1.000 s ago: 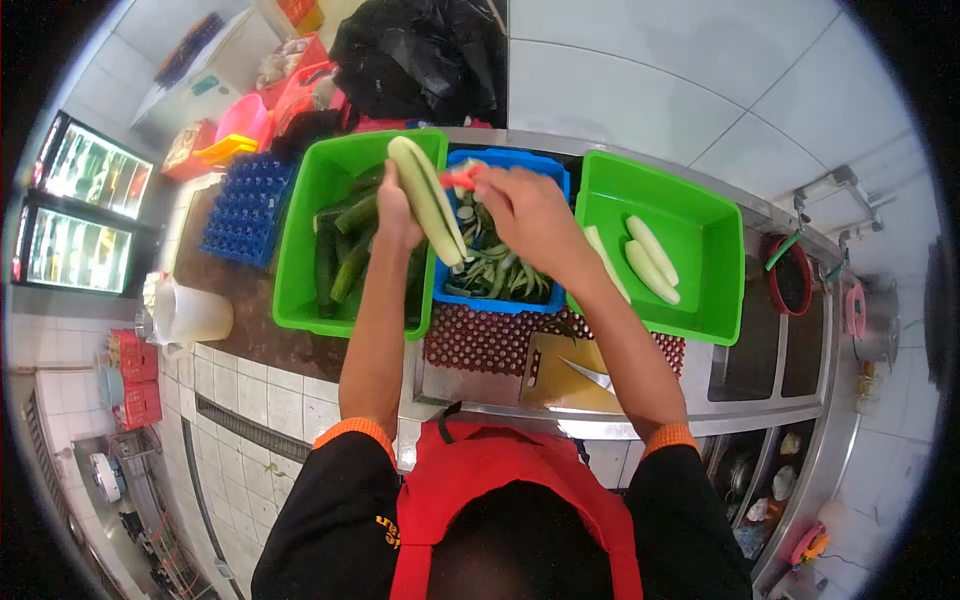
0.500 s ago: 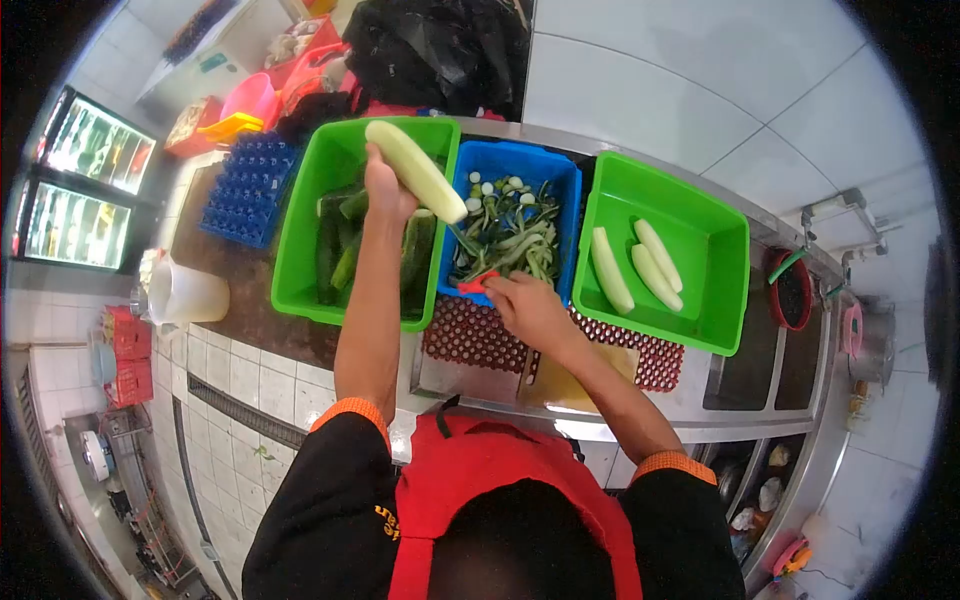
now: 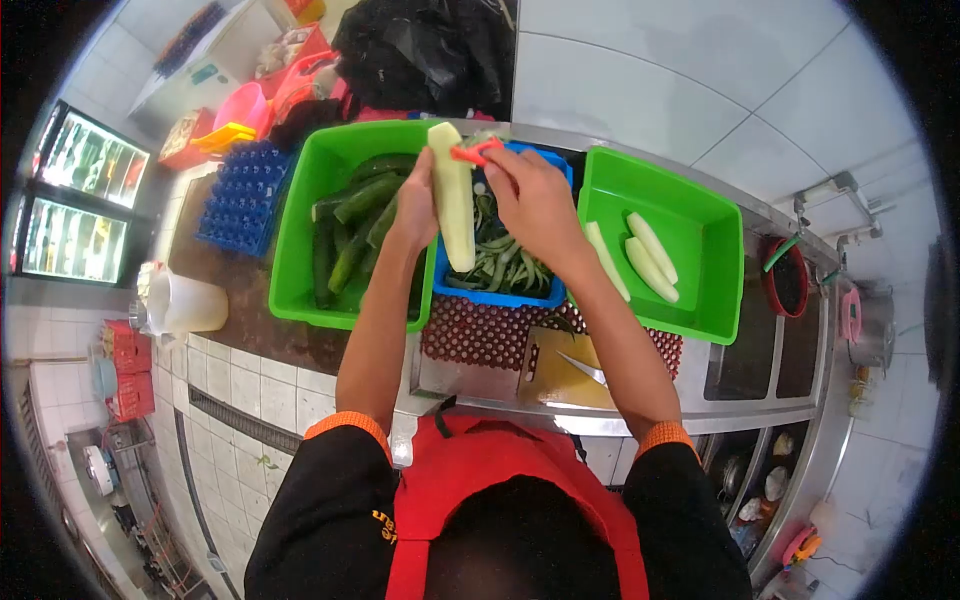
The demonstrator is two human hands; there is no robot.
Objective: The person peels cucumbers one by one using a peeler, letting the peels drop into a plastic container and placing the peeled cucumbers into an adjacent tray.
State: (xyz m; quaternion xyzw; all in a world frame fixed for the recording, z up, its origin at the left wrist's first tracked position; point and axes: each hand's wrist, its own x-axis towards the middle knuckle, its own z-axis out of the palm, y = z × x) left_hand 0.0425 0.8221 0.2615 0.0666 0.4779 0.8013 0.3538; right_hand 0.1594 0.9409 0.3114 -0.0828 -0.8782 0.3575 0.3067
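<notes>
My left hand grips a peeled pale zucchini, held upright between the left green tub and the blue basket. A red peeler is in my right hand, near the zucchini's top end. Dark green zucchinis lie in the left tub. Green peel strips fill part of the blue basket. In the right green tub rest three peeled zucchinis.
A yellow cutting board with a knife lies on the counter by a perforated red mat. Blue egg trays and a white container stand left. At right is a red bowl by the sinks.
My right hand with the peeler dipped to the basket's near edge, then came back up to the zucchini's top. The zucchini has turned from slanted to nearly upright.
</notes>
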